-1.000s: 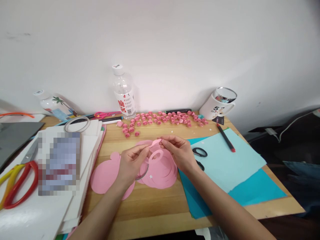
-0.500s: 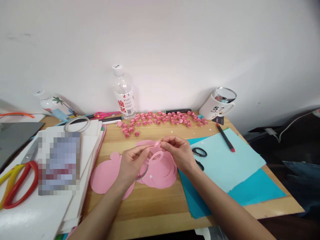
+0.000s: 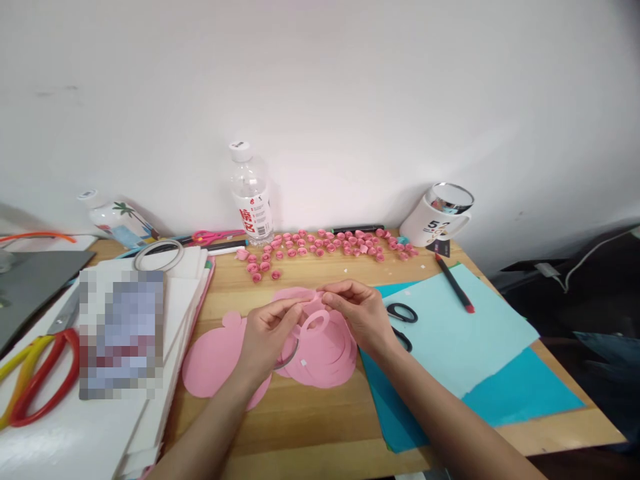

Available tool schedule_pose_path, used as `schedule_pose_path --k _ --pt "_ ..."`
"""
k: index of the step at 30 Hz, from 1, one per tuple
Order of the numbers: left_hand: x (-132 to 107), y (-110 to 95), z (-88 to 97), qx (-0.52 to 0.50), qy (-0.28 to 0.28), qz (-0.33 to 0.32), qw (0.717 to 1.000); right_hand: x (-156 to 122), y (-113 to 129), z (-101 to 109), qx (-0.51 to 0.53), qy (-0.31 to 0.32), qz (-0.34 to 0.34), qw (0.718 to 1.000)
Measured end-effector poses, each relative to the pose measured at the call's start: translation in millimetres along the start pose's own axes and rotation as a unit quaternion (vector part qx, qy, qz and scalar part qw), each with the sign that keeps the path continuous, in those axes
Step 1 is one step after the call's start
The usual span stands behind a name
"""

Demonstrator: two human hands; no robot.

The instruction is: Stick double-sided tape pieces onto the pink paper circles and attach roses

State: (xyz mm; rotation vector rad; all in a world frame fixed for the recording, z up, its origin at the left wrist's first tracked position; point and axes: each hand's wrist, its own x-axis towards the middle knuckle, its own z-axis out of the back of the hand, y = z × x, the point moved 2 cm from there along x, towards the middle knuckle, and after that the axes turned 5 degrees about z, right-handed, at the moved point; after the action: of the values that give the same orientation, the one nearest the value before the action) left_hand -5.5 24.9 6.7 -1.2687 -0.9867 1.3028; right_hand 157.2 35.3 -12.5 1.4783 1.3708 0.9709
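Between the fingertips of both hands is a curling pink paper strip [image 3: 316, 323], with a loop of it hanging below the fingers. My left hand [image 3: 269, 332] pinches it from the left, and my right hand [image 3: 361, 313] pinches it from the right, the fingertips nearly meeting. Beneath them lie several round pink paper cutouts [image 3: 325, 367], one with a spiral cut in it. More pink paper discs [image 3: 213, 363] lie to the left, partly covered by my left arm. Behind the hands, many small rolled pink paper roses [image 3: 303, 241] spread along the table.
Light blue paper [image 3: 475, 327] over darker blue sheets lies at right, with black-handled scissors [image 3: 403, 312] and a red-tipped marker [image 3: 455, 283]. A plastic bottle [image 3: 251, 200] and a white mug [image 3: 434, 217] stand by the wall. Red-and-yellow scissors [image 3: 47, 373] rest on white papers [image 3: 145, 320] at left.
The camera view has tilted slightly, so everything sits a little lower in the picture. Both hands still hold the pink strip in nearly the same place, with small finger movements.
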Motion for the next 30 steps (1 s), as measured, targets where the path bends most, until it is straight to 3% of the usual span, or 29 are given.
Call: schedule_pose_path --k 11,22,30 --pt "-1.3 1.0 0.8 -0.016 -0.009 0.013 1.0 -0.2 0.8 -1.3 0.026 0.023 -0.027 0.999" --pt "1.2 3.0 0.0 -0.031 -0.004 0.022 0.999 0.7 1.3 -2.4 0.0 0.022 0.018 1.0" --pt "6.2 8.2 0.8 -0.063 -0.008 0.019 0.998 0.0 4.4 -4.0 -0.014 0.045 0.006 0.999"
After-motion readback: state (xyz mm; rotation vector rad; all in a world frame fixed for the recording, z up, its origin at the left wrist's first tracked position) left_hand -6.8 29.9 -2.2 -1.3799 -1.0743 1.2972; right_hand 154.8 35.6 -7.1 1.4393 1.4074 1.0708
